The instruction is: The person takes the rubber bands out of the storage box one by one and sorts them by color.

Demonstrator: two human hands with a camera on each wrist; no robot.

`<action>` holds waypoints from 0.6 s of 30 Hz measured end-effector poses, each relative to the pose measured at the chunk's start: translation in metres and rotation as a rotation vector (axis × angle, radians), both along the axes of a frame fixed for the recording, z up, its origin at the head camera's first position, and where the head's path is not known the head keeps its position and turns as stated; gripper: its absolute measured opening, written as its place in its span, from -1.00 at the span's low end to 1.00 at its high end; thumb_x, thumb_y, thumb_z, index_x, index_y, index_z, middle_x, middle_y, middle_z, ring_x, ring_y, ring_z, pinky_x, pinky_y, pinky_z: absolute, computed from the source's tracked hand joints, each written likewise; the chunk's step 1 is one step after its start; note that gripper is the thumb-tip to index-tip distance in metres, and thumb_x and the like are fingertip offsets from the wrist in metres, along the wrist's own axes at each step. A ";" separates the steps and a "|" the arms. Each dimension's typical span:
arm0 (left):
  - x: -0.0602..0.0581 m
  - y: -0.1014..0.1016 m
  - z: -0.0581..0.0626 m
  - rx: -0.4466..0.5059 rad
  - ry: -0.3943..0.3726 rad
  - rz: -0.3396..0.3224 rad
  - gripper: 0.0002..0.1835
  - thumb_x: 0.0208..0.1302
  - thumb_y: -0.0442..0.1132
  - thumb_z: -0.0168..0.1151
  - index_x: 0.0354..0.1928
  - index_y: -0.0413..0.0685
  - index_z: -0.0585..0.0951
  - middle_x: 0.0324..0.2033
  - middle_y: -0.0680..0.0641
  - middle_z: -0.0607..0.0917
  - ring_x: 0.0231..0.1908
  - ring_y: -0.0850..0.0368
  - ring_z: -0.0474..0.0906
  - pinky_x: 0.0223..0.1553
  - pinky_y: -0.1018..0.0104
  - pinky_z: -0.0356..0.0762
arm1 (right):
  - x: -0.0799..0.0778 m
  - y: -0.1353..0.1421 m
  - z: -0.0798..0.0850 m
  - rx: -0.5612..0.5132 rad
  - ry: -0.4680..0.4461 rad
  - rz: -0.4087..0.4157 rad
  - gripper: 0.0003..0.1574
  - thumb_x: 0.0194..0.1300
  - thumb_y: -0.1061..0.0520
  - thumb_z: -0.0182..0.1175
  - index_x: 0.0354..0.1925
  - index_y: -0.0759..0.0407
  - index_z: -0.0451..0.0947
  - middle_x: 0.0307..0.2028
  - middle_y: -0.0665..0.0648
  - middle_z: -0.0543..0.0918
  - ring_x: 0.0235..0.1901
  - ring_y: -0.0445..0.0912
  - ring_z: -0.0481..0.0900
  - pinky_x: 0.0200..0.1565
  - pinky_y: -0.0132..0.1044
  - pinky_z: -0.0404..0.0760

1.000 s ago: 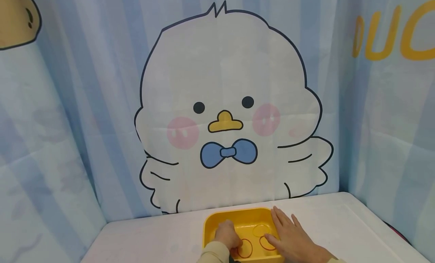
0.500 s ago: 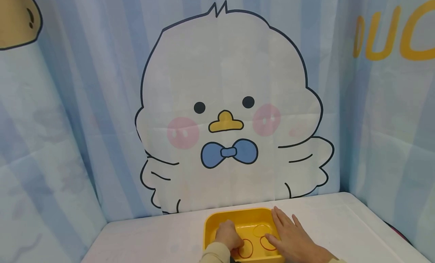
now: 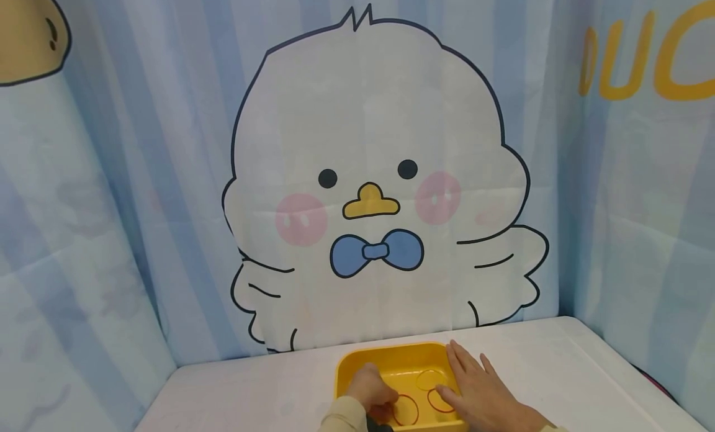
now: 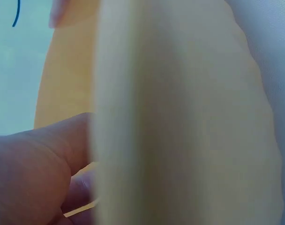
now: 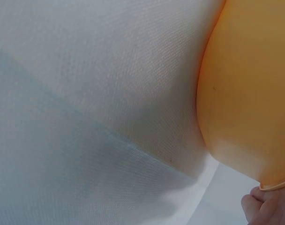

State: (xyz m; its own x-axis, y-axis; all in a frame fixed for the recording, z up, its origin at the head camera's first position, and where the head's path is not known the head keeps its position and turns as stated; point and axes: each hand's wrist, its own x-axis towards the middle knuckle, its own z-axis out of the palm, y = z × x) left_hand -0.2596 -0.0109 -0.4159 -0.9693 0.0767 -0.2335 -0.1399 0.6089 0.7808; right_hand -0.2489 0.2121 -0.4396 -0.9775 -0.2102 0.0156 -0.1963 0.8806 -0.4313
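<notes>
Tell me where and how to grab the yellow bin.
Likely by the left rim of the bin, coming from the outer left: the bin sits upright, that raised rim offers an edge to pinch, and the right hand is at the opposite side.

The tray (image 3: 399, 356) stands on the table (image 3: 251, 388) before you; the backdrop (image 3: 368, 109) is behind the table. The left curtain (image 3: 61, 233) hangs to your left, the right curtain (image 3: 642, 202) to your right. Your left hand (image 3: 368, 387) is inside the tray, at its left part; your right hand (image 3: 485, 390) lies over its right rim. In the tray, the front ring (image 3: 418, 409) is just right of your left hand, the side ring (image 3: 440, 411) is beside your right thumb, and the rear ring (image 3: 430, 370) is behind both.
</notes>
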 end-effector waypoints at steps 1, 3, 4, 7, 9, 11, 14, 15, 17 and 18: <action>0.000 -0.001 0.000 -0.003 -0.005 -0.001 -0.77 0.07 -0.45 0.39 -0.40 -0.26 0.46 -0.70 -0.13 0.67 -0.64 0.07 0.71 -0.55 0.36 0.69 | 0.000 0.000 0.000 0.000 0.000 0.001 0.14 0.32 -0.41 0.06 0.50 0.31 0.05 0.54 0.28 0.06 0.49 0.23 0.09 0.44 0.43 -0.17; -0.002 -0.001 -0.001 -0.013 -0.007 -0.003 -0.80 0.07 -0.44 0.40 -0.48 -0.26 0.51 -0.70 -0.11 0.67 -0.67 0.12 0.69 -0.55 0.37 0.69 | 0.000 0.000 0.000 0.000 -0.001 0.001 0.14 0.32 -0.41 0.06 0.50 0.31 0.05 0.54 0.28 0.06 0.49 0.23 0.10 0.44 0.43 -0.17; -0.002 -0.002 -0.002 -0.014 -0.011 -0.003 -0.82 0.07 -0.44 0.40 -0.51 -0.26 0.53 -0.70 -0.10 0.68 -0.68 0.15 0.67 -0.55 0.37 0.69 | 0.000 0.000 -0.001 0.000 -0.003 -0.001 0.14 0.31 -0.41 0.06 0.50 0.31 0.05 0.54 0.28 0.06 0.48 0.23 0.10 0.44 0.43 -0.17; -0.004 -0.003 -0.004 0.007 -0.025 0.000 -0.83 0.07 -0.45 0.40 -0.56 -0.25 0.58 -0.70 -0.10 0.68 -0.69 0.19 0.66 -0.53 0.36 0.70 | -0.001 0.000 -0.001 0.001 -0.005 -0.002 0.14 0.31 -0.42 0.06 0.51 0.30 0.05 0.54 0.28 0.06 0.48 0.23 0.10 0.44 0.43 -0.17; -0.004 -0.004 -0.004 0.024 -0.026 0.006 -0.85 0.06 -0.46 0.39 -0.57 -0.26 0.60 -0.69 -0.10 0.69 -0.68 0.19 0.66 -0.52 0.36 0.70 | -0.001 0.000 -0.002 0.002 -0.006 -0.004 0.15 0.31 -0.43 0.06 0.51 0.30 0.05 0.54 0.28 0.06 0.48 0.23 0.11 0.44 0.43 -0.17; -0.004 -0.004 -0.005 0.044 -0.028 0.012 -0.85 0.06 -0.47 0.38 -0.57 -0.27 0.60 -0.68 -0.11 0.70 -0.67 0.19 0.66 -0.52 0.37 0.70 | -0.001 0.000 -0.002 0.002 -0.004 -0.005 0.15 0.30 -0.43 0.06 0.50 0.30 0.05 0.54 0.28 0.06 0.48 0.23 0.11 0.44 0.43 -0.16; -0.003 -0.005 -0.004 0.062 -0.024 0.021 -0.87 0.07 -0.47 0.37 -0.57 -0.27 0.63 -0.67 -0.10 0.70 -0.67 0.21 0.65 -0.51 0.37 0.70 | -0.002 0.000 -0.003 0.002 0.006 -0.003 0.14 0.31 -0.41 0.07 0.50 0.31 0.06 0.54 0.28 0.07 0.48 0.24 0.11 0.43 0.44 -0.15; -0.002 -0.005 -0.003 0.063 -0.024 0.022 -0.87 0.08 -0.46 0.37 -0.56 -0.27 0.63 -0.67 -0.09 0.70 -0.68 0.22 0.64 -0.51 0.38 0.70 | -0.002 0.000 -0.003 0.002 0.010 -0.002 0.13 0.31 -0.41 0.07 0.50 0.32 0.06 0.53 0.29 0.07 0.48 0.24 0.11 0.43 0.44 -0.15; -0.001 -0.005 -0.002 0.059 -0.021 0.021 -0.87 0.09 -0.45 0.37 -0.56 -0.26 0.64 -0.67 -0.09 0.70 -0.68 0.23 0.63 -0.51 0.38 0.70 | -0.002 0.000 -0.003 0.002 0.013 -0.002 0.13 0.32 -0.40 0.07 0.50 0.32 0.06 0.53 0.29 0.07 0.48 0.24 0.11 0.43 0.44 -0.14; -0.001 -0.005 -0.002 0.053 -0.019 0.020 -0.87 0.10 -0.44 0.36 -0.56 -0.25 0.64 -0.67 -0.08 0.69 -0.69 0.24 0.62 -0.51 0.38 0.70 | -0.002 0.000 -0.004 0.002 0.013 -0.003 0.13 0.32 -0.40 0.07 0.50 0.32 0.06 0.54 0.29 0.07 0.48 0.24 0.11 0.43 0.44 -0.14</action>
